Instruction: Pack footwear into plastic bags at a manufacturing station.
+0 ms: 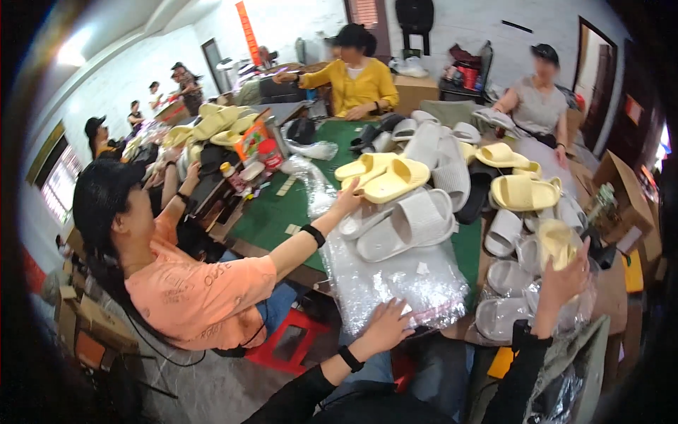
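My left hand (pixel 385 326) lies with its fingers stretched out on the near edge of a stack of clear plastic bags (pixel 353 283). My right hand (pixel 567 277) is raised at the right, its fingers around a pale yellow slipper (pixel 556 242). Just left of that hand, grey slippers (pixel 500 319) lie in clear wrapping. A pair of grey slippers (pixel 408 227) rests on the far part of the bag stack. Behind that pair, a co-worker's hand (pixel 350 198) touches a yellow slipper (pixel 397 181).
More yellow slippers (pixel 524 192) and a black slipper (pixel 477 192) crowd the green tabletop (pixel 268 215). The co-worker in orange (pixel 201 293) sits close on my left, beside a red stool (pixel 291 340). Open cardboard boxes (pixel 621 191) stand at the right. Other people work around the table.
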`<action>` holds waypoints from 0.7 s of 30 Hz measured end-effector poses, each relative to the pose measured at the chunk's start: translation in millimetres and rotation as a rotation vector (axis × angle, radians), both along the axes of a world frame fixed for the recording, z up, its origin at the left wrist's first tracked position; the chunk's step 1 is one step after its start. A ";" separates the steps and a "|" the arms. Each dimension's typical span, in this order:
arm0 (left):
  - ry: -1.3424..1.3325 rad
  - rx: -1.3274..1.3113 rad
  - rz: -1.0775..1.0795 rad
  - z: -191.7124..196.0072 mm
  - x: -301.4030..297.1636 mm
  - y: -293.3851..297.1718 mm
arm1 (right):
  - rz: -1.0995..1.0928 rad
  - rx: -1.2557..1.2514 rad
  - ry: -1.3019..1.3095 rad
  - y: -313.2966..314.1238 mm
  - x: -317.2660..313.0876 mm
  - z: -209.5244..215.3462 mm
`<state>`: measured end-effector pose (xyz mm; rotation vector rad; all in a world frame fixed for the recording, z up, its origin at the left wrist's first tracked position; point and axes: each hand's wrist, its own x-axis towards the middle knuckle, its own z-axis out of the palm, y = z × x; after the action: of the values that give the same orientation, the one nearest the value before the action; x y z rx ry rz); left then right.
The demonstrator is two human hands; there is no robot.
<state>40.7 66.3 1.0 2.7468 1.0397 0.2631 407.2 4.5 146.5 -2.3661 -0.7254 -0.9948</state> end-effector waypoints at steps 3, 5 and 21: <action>-0.020 -0.006 -0.016 -2.0 -1.3 0.7 | -0.014 -0.060 0.058 -1.0 10.7 -7.0; -0.038 0.013 -0.033 -2.0 -0.2 2.8 | -0.051 -0.134 -0.001 -2.3 17.7 -11.0; -0.042 0.057 -0.028 -12.5 0.7 0.0 | 0.021 -0.102 0.088 -20.2 -12.5 -75.1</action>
<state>41.4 66.3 -11.5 2.7917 0.9970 0.3501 394.6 -15.7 71.4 -2.4677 -0.7825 -0.8574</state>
